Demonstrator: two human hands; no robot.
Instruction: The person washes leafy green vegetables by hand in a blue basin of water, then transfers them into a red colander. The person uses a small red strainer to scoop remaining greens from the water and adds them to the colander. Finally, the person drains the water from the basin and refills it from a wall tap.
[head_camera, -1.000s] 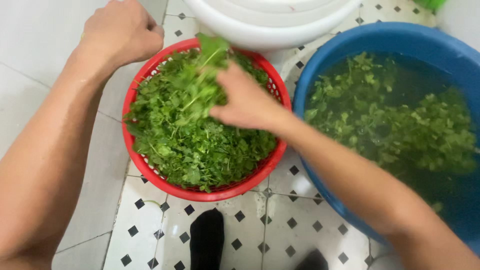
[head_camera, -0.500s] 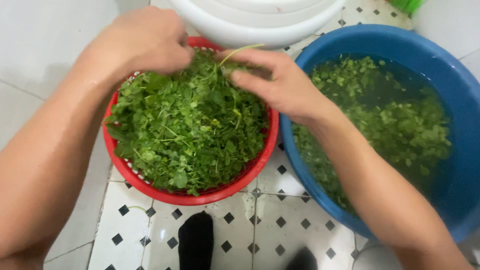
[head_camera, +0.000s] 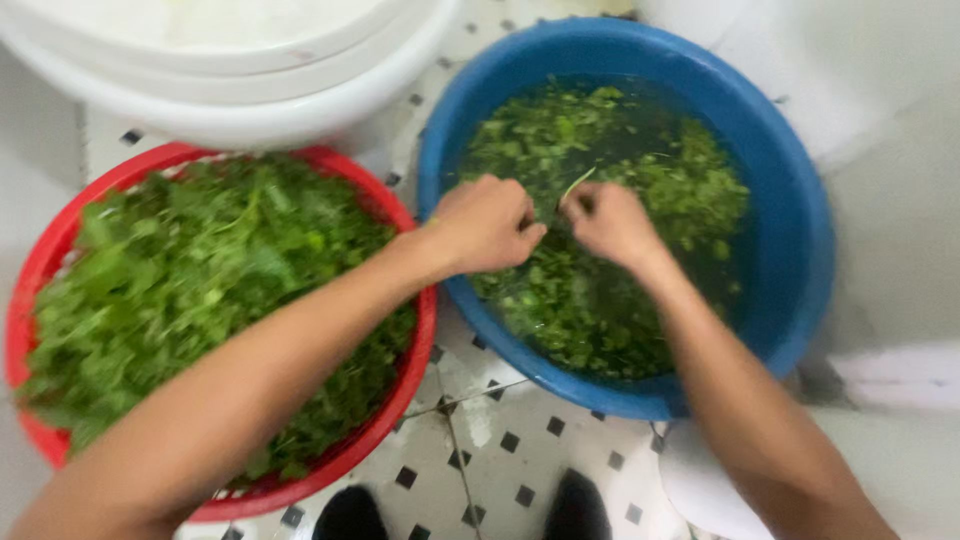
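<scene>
Greens in water (head_camera: 640, 190): leafy green herbs are floating in the blue basin (head_camera: 790, 200), loose and wet, with thin stems among small soft leaves.
Floor (head_camera: 500, 440): nearest the viewer, white tiles with small black diamonds are showing between two dark shoe tips.
Red basket (head_camera: 400, 400): a round plastic basket with a slotted rim is sitting just left of the blue basin, heaped with more greens (head_camera: 200, 270).
Left hand (head_camera: 485, 225): reaching across the red basket into the blue basin, fingers curled and pinching at a sprig.
Right hand (head_camera: 610, 222): closing on the same thin stem (head_camera: 578, 183), fingertips nearly touching the left hand's.
White tub (head_camera: 250, 90): a large smooth round tub is standing farthest away, behind the basket.
Risk: the tender stem is likely to snap if pulled hard; the forearm crossing the basket could be dragging leaves over its rim; water could be slopping onto the tiles, making them slippery.
</scene>
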